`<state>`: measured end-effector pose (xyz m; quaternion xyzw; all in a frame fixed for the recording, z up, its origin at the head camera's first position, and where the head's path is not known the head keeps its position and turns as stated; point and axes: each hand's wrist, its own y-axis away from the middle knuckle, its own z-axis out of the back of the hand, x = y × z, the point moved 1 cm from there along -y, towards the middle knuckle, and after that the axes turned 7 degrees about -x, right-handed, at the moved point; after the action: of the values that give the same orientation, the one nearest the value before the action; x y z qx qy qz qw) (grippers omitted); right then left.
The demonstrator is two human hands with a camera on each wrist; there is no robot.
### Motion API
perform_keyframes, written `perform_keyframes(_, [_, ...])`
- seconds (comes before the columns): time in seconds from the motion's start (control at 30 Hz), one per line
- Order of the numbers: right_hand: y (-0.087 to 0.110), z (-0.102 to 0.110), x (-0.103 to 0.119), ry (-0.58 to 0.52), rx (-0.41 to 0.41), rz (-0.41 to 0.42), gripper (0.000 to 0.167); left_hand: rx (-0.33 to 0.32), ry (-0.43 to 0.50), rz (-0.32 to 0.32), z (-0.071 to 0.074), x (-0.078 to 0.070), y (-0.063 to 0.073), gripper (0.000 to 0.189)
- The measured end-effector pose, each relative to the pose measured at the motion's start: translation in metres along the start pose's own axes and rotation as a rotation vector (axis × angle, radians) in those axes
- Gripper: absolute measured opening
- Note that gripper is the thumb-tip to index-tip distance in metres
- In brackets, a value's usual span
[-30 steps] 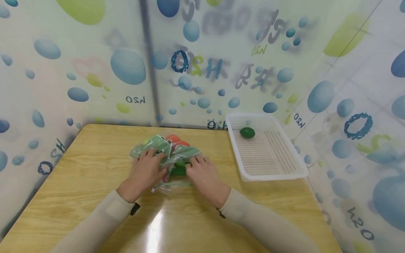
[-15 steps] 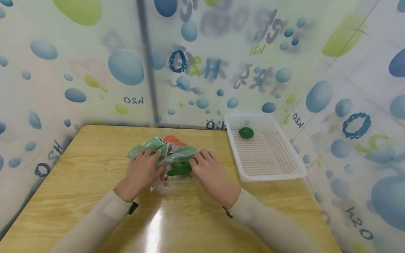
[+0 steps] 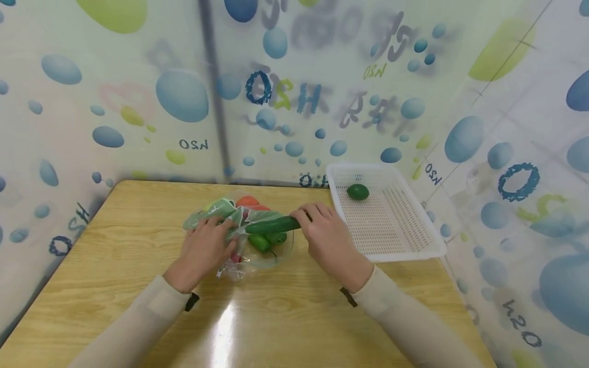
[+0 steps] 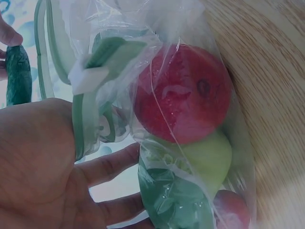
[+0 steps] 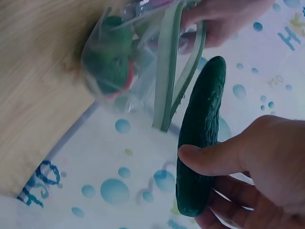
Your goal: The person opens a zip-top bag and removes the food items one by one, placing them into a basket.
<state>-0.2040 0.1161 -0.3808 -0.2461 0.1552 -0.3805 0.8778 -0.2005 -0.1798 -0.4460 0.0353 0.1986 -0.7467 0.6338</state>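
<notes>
In the head view, my right hand (image 3: 331,243) grips one end of a dark green cucumber (image 3: 271,225), held over the mouth of a clear zip bag (image 3: 216,211) with green trim. Thumb and fingers wrap the cucumber (image 5: 202,109) in the right wrist view. My left hand (image 3: 202,253) holds the bag's opening edge, fingers bent over it. Inside the bag are a green pepper (image 3: 259,243) and red-orange round items (image 3: 247,201). The left wrist view shows a red round fruit or vegetable (image 4: 186,95) and a pale green one (image 4: 209,157) through the plastic.
A white perforated plastic basket (image 3: 391,258) stands at the table's right side, right of my right hand. A dark green oval fruit (image 3: 358,192) lies in its far left corner. The wooden table (image 3: 276,317) meets a patterned wall (image 3: 294,148) at the back.
My right hand has drawn the cucumber up and to the right out of the bag, uncovering the green pepper. My left hand stays at the bag.
</notes>
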Motion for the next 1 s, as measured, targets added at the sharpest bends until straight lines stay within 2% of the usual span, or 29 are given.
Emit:
perform_keyframes(0.13, [-0.002,0.005,-0.019,0.022,-0.014,-0.052,0.037,0.004,0.0,0.012,0.0,0.002,0.001,0.037])
perform_keyframes(0.23, [-0.003,0.008,-0.038,0.016,0.012,-0.111,0.037,-0.003,0.001,0.018,0.001,0.003,0.002,0.037])
perform_keyframes(0.5, [0.0,0.007,-0.092,-0.045,0.131,-0.346,0.036,-0.019,0.003,0.023,0.002,0.007,0.005,0.036])
perform_keyframes(0.63, [0.002,0.005,-0.118,-0.069,0.193,-0.437,0.033,-0.027,0.006,0.026,0.001,0.01,0.007,0.036])
perform_keyframes(0.77, [0.004,0.002,-0.142,-0.051,0.276,-0.494,0.031,-0.037,0.008,0.028,0.001,0.012,0.009,0.036])
perform_keyframes(1.0, [0.003,-0.004,-0.176,-0.031,0.434,-0.507,0.008,-0.042,0.002,0.025,0.002,0.013,0.011,0.035])
